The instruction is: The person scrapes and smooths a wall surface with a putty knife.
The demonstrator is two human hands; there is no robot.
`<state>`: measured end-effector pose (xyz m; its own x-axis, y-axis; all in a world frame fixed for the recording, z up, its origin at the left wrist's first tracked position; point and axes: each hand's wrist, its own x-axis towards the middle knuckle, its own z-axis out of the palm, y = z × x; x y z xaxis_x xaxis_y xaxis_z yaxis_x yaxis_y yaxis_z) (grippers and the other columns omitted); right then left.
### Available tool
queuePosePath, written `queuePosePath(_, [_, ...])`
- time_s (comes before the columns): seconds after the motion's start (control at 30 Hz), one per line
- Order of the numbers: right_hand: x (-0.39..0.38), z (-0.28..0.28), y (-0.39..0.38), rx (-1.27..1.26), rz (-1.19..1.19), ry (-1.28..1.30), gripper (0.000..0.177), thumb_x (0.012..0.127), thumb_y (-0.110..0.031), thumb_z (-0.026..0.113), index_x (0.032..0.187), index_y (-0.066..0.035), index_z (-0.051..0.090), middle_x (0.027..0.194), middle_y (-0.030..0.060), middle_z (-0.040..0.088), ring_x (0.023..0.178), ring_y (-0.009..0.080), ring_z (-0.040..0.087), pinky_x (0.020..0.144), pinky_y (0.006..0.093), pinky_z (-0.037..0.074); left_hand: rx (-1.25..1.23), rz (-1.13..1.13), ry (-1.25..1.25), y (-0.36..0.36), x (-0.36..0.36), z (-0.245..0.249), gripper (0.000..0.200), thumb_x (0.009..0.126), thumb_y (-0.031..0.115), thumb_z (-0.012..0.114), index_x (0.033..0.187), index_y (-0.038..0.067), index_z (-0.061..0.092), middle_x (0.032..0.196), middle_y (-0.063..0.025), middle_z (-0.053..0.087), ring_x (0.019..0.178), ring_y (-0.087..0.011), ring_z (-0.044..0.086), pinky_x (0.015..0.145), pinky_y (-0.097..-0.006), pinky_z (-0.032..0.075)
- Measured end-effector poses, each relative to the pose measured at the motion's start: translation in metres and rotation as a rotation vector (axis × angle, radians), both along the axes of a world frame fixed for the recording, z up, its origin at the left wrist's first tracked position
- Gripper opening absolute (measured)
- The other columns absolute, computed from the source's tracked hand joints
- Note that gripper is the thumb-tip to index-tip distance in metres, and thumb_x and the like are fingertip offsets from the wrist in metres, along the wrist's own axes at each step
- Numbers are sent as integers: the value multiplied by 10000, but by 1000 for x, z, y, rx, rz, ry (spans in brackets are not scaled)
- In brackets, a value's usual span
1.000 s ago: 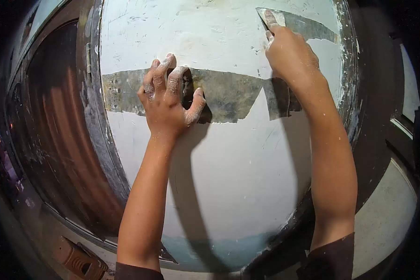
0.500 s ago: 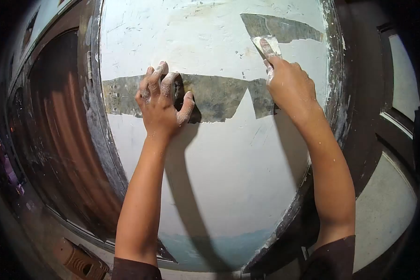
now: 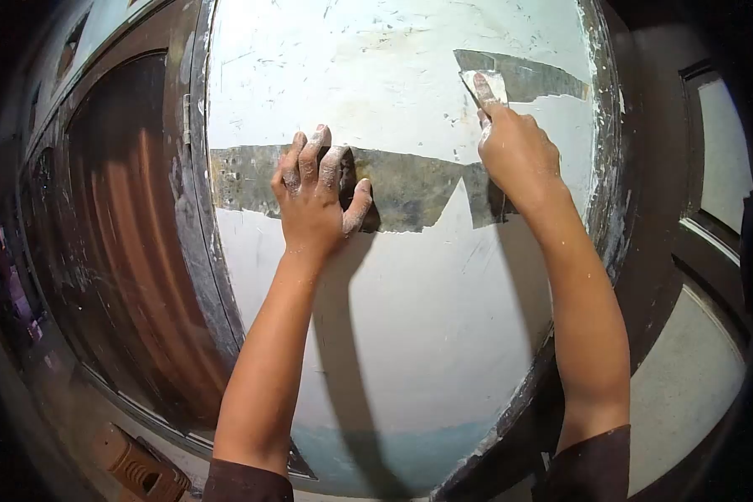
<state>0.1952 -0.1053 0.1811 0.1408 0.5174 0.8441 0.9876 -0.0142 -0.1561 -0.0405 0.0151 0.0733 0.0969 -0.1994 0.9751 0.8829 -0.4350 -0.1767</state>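
My right hand (image 3: 517, 142) grips a scraper (image 3: 495, 86) whose blade lies against the upper part of a pale wall (image 3: 351, 75), at the left end of a bare grey patch (image 3: 535, 77). The index finger presses on the blade. Lower down and to the left, my left hand (image 3: 318, 197) rests on a wide grey strip (image 3: 410, 188) with its fingers spread and holding nothing. White dust coats the fingers of both hands. A white pointed piece of the surface juts up into the strip between the hands.
A dark wooden frame with a reddish-brown curtain (image 3: 142, 217) stands at the left. On the right is a dark panelled door (image 3: 686, 226). A brown plastic stool (image 3: 134, 468) sits at the lower left. Rough dark edging borders the wall.
The view has shifted, so the wall and left hand appear farther right and lower. The scraper has moved slightly left and up relative to the upper grey patch.
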Motion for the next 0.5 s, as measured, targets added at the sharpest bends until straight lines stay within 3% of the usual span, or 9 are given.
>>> queuePosePath(0.13, [-6, 9, 5, 43, 20, 25, 393, 982, -125, 465, 1320, -102, 664, 1177, 240, 723, 1125, 422, 692, 968, 544, 532, 13, -2, 3, 0, 1, 0, 550, 879, 391, 692, 1365, 167, 564, 1557, -80, 453, 1487, -344, 345, 1179, -495, 214])
queuePosePath(0.17, [-7, 13, 4, 54, 53, 44, 361, 1014, -237, 490, 1289, -92, 673, 1182, 252, 713, 1142, 458, 657, 985, 561, 499, 16, -6, 2, 0, 1, 0, 548, 878, 391, 692, 1362, 166, 566, 1559, -79, 452, 1485, -342, 349, 1179, -493, 215])
queuePosePath(0.23, [-10, 22, 10, 41, 9, 26, 373, 1010, -164, 461, 1316, -94, 662, 1198, 230, 717, 1139, 425, 683, 968, 555, 525, 16, 2, -4, 1, 1, 0, 540, 874, 394, 696, 1349, 166, 577, 1557, -76, 458, 1487, -337, 349, 1177, -491, 218])
queuePosePath(0.37, [-10, 24, 12, 72, 35, 29, 367, 1021, -187, 462, 1314, -94, 662, 1209, 235, 710, 1167, 423, 667, 976, 558, 518, 29, -8, 0, 0, -1, 1, 551, 866, 394, 702, 1352, 164, 578, 1547, -79, 474, 1481, -335, 359, 1178, -485, 220])
queuePosePath(0.5, [4, 6, 4, 57, 4, -12, 377, 1020, -187, 470, 1346, -122, 648, 1145, 248, 721, 1095, 444, 691, 941, 569, 533, 6, -20, -4, -3, 0, 0, 555, 864, 390, 703, 1359, 174, 575, 1550, -76, 469, 1485, -336, 354, 1178, -488, 216])
